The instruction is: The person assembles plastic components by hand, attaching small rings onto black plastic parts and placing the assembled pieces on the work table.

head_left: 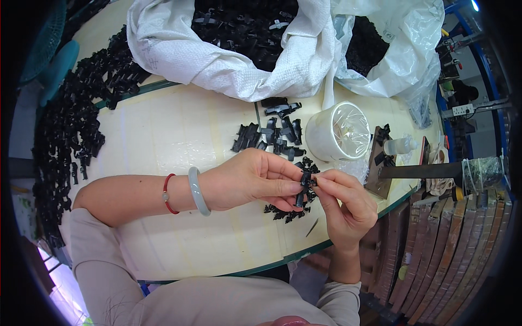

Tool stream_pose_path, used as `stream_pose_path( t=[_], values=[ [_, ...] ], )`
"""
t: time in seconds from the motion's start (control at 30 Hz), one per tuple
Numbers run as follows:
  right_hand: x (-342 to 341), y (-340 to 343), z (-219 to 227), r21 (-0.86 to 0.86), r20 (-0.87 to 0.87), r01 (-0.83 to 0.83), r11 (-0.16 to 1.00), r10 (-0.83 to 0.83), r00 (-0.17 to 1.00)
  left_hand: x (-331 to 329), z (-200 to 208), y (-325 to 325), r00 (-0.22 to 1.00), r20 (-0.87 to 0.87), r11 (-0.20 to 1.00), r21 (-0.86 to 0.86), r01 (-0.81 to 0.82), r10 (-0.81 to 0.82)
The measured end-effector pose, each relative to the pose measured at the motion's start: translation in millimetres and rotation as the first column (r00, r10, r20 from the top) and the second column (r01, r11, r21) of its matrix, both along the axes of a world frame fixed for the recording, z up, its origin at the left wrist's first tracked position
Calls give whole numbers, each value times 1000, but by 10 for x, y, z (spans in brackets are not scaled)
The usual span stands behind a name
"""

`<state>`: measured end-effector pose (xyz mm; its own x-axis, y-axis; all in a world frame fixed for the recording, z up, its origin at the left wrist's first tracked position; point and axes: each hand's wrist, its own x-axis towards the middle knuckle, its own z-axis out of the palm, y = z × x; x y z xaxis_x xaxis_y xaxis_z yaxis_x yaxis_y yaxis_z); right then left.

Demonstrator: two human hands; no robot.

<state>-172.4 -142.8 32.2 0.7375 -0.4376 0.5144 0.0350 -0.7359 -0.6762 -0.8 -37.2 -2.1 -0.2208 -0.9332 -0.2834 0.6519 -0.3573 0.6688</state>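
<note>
Over the near right part of the table, my left hand (pixel 244 182) is closed on a black plastic part (pixel 302 191), pinched between thumb and fingers. My right hand (pixel 348 204) meets it from the right, thumb and index finger pressed together on a small black piece (pixel 313 183) at the part's side. Whether the two pieces are joined I cannot tell. Beneath the hands lies a heap of small black pieces (pixel 285 213), partly hidden by the fingers. Several larger black plastic parts (pixel 284 130) lie loose just beyond them.
A white woven sack (pixel 217 70) full of black parts stands at the back, beside a clear plastic bag (pixel 405 65). A white tub (pixel 321 136), small bottle (pixel 399 145) and metal bar (pixel 418 171) are to the right. Black parts (pixel 70 130) cover the left edge.
</note>
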Motion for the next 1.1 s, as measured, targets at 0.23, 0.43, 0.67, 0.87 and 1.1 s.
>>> stream_pose_path(
  t=[0.23,0.43,0.67,0.87,1.1],
  values=[
    [-16,2,-16,-83,-31,-18,996,15,999,6,42,15,998,63,1000,-5,-9,10],
    [-6,-3,-63,-79,-24,-22,997,20,1000,-20,93,27,988,134,997,22,-77,74],
    [66,39,-41,28,86,12,1000,-14,996,78,312,61,971,194,987,49,-151,139],
    [-430,149,-95,-115,-267,27,993,-57,962,709,293,588,608,780,917,121,-380,149],
    [-449,340,-295,-167,-331,-58,984,0,944,996,288,1077,186,973,782,8,-623,138]
  ],
)
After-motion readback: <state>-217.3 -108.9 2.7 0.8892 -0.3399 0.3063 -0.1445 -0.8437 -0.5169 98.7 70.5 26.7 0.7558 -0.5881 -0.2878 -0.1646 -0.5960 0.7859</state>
